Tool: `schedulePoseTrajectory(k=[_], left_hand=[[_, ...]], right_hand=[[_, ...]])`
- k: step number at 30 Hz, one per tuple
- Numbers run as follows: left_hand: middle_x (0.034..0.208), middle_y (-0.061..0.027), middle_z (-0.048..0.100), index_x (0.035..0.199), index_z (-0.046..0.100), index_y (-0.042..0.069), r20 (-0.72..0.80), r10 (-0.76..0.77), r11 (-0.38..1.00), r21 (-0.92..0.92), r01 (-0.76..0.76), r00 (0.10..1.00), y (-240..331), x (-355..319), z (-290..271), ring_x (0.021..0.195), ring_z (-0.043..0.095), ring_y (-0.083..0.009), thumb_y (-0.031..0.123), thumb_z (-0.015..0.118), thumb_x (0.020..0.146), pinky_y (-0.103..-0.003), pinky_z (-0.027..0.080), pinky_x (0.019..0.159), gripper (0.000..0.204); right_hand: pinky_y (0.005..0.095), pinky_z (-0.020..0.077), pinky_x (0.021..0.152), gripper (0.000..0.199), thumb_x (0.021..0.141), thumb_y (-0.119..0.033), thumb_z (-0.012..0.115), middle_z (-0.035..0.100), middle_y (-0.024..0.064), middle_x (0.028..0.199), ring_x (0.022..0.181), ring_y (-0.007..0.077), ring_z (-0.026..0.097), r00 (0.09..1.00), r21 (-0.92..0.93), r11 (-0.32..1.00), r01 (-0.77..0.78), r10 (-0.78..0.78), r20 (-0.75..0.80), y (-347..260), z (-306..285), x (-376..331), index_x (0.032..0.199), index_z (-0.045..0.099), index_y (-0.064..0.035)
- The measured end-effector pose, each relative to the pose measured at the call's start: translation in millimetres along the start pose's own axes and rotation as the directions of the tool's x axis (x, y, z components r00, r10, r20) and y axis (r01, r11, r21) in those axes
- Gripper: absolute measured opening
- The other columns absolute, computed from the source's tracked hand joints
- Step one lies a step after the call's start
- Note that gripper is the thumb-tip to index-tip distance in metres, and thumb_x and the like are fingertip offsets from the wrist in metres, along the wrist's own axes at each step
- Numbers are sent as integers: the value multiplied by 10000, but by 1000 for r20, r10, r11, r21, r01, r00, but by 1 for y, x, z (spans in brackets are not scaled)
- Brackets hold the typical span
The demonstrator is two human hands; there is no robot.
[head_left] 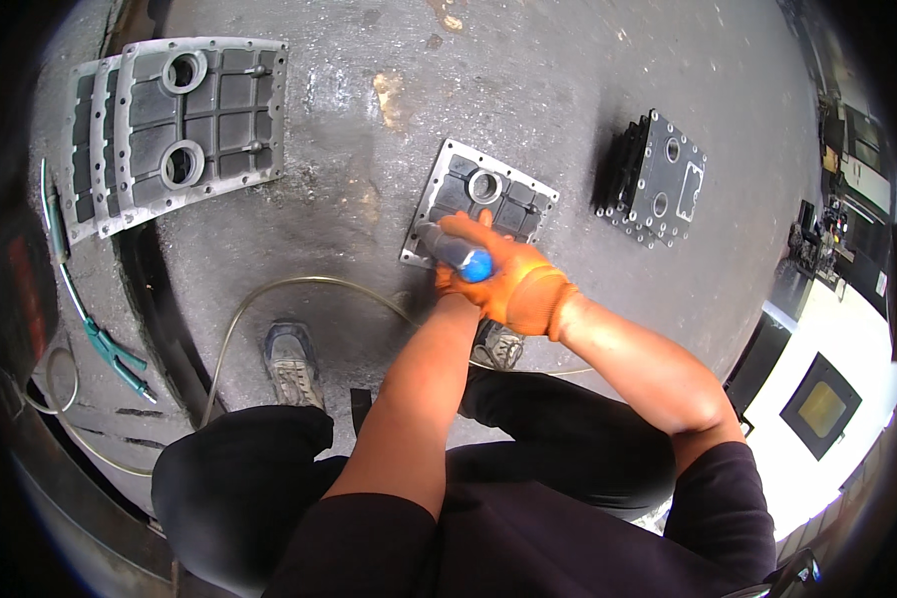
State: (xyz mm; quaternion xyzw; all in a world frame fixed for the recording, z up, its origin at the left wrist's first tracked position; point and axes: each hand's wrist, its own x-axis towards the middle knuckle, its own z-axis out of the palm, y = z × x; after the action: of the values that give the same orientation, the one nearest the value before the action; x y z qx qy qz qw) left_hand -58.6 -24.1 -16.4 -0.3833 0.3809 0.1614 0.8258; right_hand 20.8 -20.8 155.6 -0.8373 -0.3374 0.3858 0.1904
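Both my hands wear orange gloves and meet over a grey metal cover plate [523, 195] on the floor, which has a round raised hole and bolt holes along its rim. My right hand [518, 279] is closed around a dark grey cylindrical tool [450, 247] with a blue rounded end. The tool's far end reaches the plate's left part; its working tip is hidden, so its kind is unclear. My left hand [445, 280] is under and beside the tool, mostly covered by it and by my right hand, its fingers hidden.
Several larger ribbed plates [204, 125] overlap at the far left. Dark cover plates [658, 184] are stacked at the right. A teal air blow gun [110, 349] lies at the left edge. A thin hose [269, 287] curves across the floor past my shoes [294, 364].
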Motion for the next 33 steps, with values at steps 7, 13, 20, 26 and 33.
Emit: schedulePoseTrajectory(k=[7,13,20,26,33], left_hand=[[1523,-57,623,1553,554,210,64,-84,955,292,62,994,14,16,-14,1418,570,-242,672,630,1032,-454,426,1254,700],[1604,-51,574,1620,494,158,410,-541,212,-778,591,734,39,25,-40,1498,517,-261,690,580,1044,-465,373,1296,790],[1717,-50,476,1683,422,150,581,-435,-177,-804,568,688,37,25,-53,1587,422,-247,675,453,1101,-432,266,1357,785],[1736,-64,447,1699,399,174,556,-404,-314,-830,461,726,37,9,-41,1612,385,-260,609,437,1111,-498,199,1359,732],[1759,-81,412,1717,373,201,424,-209,-844,-534,57,881,15,-7,-9,1641,342,-276,531,418,1123,-576,121,1361,682]], right_hand=[[315,598,918,683,972,-153,802,754,79,1268,1031,138,714,870,410,773,-485,380,314,-28,-42,8,1609,561,-203],[340,567,1056,659,983,-172,794,748,144,1348,1209,221,733,949,226,931,-288,246,196,-27,-33,11,1600,562,-196],[406,573,1061,657,985,-256,801,743,193,1352,1245,348,736,984,213,967,-138,109,143,-5,-22,2,1591,554,-195],[452,584,1028,635,1003,-327,774,760,236,1263,1194,423,739,937,56,958,-280,261,231,-32,-31,24,1586,541,-231],[427,591,998,669,978,-324,811,783,185,1225,1120,356,761,930,110,937,-331,304,208,-22,-31,21,1587,559,-212]])
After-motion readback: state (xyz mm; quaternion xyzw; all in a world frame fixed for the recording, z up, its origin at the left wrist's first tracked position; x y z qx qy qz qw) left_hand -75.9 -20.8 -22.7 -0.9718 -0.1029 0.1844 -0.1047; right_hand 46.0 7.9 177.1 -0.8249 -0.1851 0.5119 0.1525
